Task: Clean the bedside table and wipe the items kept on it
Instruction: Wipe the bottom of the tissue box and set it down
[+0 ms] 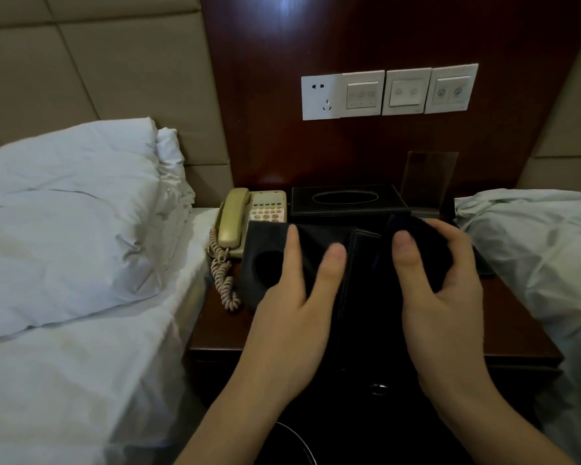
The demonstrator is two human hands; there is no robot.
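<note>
Over the dark wooden bedside table (517, 327) I hold a black leather box (363, 280); a face with an oval opening is turned to the left. My left hand (292, 303) grips the box's left part, thumb on top. Against the box's right end, my right hand (446, 297) grips a bunched dark cloth (416, 229). At the back of the table stand a beige corded telephone (249, 216) and a black tissue box (346, 201). The box and my hands hide most of the tabletop.
A clear sign holder (430, 176) leans at the back right, and a flat dark item (483, 263) lies by my right hand. White bedding flanks the table: a pillow (64, 223) on the left, a duvet (544, 246) on the right. Wall switches (389, 92) sit above; a drawer knob (378, 388) is below.
</note>
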